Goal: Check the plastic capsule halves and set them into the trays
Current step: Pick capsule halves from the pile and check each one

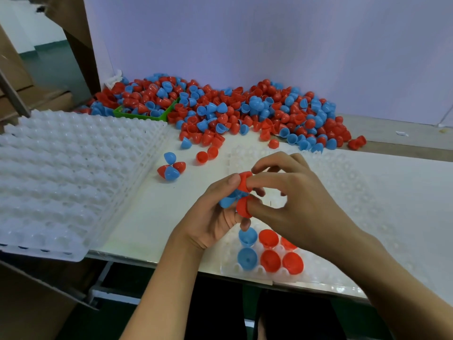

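tray stack: white, empty, sat at left on the table.
loose halves: 4, red and blue, touching, between stack and hands.
pile: red/blue halves heaped along the back wall, partly over a green bin.
left hand: fingers closed round a blue half; thumb on the upper red half.
right hand: fingertips pinched on the upper red half and a lower red half, both held just above the tray.
tray: clear, front centre; 2 blue and 4 red halves seated open side up at near edge.
handling: judged light, thin, stiff, slick; likely to nest or pop out. Best gripped at the rim, thumb outside, finger inside.
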